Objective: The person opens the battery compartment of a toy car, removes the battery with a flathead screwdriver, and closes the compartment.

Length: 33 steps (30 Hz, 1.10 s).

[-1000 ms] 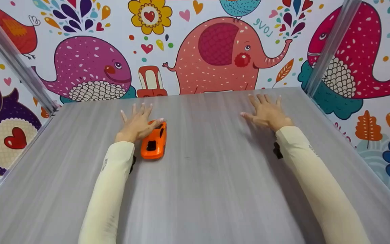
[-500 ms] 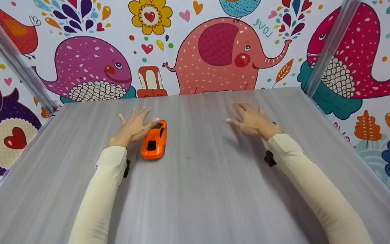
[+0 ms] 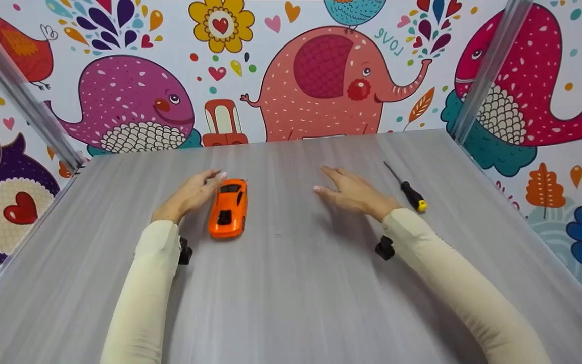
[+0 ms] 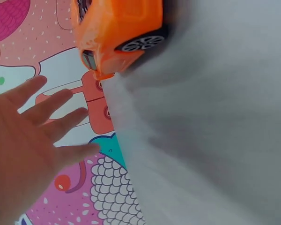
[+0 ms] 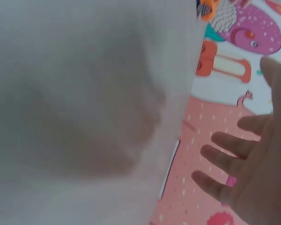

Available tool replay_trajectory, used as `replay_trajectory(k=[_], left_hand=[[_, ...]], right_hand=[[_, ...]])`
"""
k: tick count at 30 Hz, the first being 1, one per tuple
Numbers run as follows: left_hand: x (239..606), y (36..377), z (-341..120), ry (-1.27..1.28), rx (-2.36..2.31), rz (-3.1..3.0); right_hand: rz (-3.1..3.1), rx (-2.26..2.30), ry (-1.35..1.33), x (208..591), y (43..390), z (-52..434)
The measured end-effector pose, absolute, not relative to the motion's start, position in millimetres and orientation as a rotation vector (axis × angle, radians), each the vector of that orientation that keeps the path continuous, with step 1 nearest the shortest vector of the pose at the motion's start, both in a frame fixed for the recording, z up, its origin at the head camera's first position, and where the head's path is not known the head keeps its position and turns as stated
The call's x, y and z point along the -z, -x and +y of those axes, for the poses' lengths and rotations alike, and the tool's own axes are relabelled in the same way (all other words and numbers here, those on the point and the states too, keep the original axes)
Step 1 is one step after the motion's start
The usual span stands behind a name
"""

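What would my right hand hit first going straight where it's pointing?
Your right hand would likely meet the patterned wall by the printed elephant; the orange car looks off its line, depth unclear.

A patterned wall [image 3: 177,55] stands behind the far edge of the grey table [image 3: 281,293]; one left metal post [image 3: 28,96] and one right metal post [image 3: 491,65] rise near its far corners.

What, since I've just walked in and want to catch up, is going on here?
A person has both hands over a gray table. The left hand is beside an orange toy car but isn't gripping it; whether they touch is unclear. The right hand holds nothing. A screwdriver lies on the table, to that hand's right.
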<state>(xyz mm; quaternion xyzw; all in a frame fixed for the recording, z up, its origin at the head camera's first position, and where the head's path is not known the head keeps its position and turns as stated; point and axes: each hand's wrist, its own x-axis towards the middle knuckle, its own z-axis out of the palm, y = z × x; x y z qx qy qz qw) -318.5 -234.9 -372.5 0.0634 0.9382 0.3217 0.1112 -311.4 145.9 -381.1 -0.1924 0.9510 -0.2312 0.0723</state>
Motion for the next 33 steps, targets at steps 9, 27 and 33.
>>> replay_trajectory(k=[9, 27, 33], left_hand=[[376.8, 322.1, -239.3, -0.11, -1.089, 2.663], [387.8, 334.6, -239.4, 0.206, -1.436, 2.447], [392.0, 336.9, -239.1, 0.235, -1.389, 2.431]], right_hand=[[2.805, 0.983, 0.595, 387.6, 299.0, 107.4], [2.195, 1.638, 0.326, 399.2, 283.6, 50.6], [1.998, 1.766, 0.167, 412.2, 282.4, 31.4]])
